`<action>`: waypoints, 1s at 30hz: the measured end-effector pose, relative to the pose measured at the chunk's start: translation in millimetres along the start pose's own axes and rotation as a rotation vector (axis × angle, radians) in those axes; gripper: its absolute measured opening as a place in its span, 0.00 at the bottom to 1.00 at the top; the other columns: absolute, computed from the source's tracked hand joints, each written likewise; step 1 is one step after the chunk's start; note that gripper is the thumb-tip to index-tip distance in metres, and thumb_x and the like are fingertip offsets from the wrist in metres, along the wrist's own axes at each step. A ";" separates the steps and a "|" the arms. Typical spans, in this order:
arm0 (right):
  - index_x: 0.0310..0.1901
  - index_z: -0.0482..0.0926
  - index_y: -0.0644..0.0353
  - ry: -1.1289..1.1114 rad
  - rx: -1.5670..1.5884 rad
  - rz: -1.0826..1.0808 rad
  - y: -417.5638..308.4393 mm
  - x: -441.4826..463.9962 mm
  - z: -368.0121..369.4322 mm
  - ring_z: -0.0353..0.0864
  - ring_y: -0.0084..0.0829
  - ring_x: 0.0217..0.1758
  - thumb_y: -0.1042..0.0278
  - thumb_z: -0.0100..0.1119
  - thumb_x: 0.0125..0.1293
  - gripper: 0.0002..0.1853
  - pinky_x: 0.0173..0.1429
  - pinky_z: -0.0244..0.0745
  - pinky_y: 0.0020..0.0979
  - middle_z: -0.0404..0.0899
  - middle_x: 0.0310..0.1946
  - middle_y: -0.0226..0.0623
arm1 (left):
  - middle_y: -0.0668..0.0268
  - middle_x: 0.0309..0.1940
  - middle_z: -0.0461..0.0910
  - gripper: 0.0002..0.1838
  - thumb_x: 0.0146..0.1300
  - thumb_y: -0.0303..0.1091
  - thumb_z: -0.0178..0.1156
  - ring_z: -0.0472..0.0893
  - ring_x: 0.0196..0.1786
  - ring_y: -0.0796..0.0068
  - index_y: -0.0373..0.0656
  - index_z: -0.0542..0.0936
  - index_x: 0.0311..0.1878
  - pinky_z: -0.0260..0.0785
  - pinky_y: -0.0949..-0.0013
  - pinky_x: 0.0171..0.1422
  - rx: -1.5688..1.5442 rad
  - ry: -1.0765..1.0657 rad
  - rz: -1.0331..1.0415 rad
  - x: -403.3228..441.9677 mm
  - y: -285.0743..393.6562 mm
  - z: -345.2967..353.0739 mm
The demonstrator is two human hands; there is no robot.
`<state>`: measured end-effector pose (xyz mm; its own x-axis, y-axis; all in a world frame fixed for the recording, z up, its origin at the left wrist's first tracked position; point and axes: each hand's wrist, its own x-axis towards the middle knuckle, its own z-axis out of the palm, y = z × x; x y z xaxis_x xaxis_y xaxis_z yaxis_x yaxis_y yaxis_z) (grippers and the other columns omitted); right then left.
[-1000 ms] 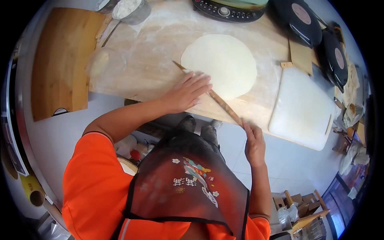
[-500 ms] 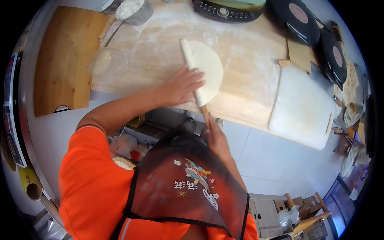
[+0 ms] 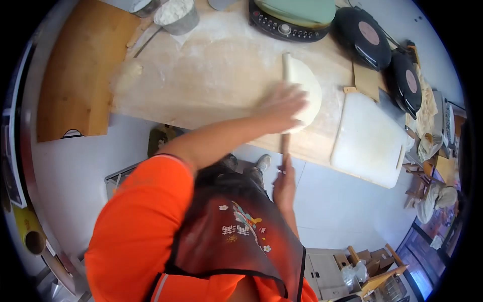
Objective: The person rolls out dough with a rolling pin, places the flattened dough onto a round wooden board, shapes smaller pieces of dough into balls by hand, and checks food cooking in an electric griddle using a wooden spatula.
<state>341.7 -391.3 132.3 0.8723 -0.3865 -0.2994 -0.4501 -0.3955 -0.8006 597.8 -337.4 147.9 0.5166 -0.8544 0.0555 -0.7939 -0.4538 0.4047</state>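
Note:
A pale sheet of dough (image 3: 310,90) lies on the wooden work table (image 3: 211,75), its left side wrapped round a rolling pin (image 3: 286,145). The pin's bare end sticks out past the front edge of the table. My left hand (image 3: 284,108), blurred by motion, lies on the rolled part of the dough with its fingers apart. Below it, my right hand (image 3: 285,183) is closed round the near end of the pin. Most of the pin is hidden by the dough and my left hand.
A metal bowl of flour (image 3: 177,17) and a green-lidded electric griddle (image 3: 292,25) stand at the back. A wooden board (image 3: 85,75) is at left. On the right are a white cutting board (image 3: 370,141) and two black round appliances (image 3: 363,38).
The dough, a flat round at first, has been partly wound onto the pin. Both hands, the pin and the dough have since moved to the right, and the pin now points nearly straight away.

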 end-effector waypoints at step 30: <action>0.57 0.81 0.68 0.120 -0.158 0.170 80.0 -166.8 -242.6 0.84 0.31 0.48 0.77 0.56 0.75 0.13 0.55 0.79 0.33 0.84 0.45 0.42 | 0.56 0.44 0.80 0.07 0.62 0.27 0.56 0.79 0.53 0.53 0.40 0.82 0.40 0.68 0.51 0.62 0.027 0.120 -0.021 -7.2 28.6 45.6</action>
<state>113.9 -560.6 244.1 0.7570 -0.5507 -0.3517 -0.6207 -0.4379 -0.6503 556.8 -355.8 117.4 0.5665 -0.8091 0.1564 -0.7900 -0.4792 0.3824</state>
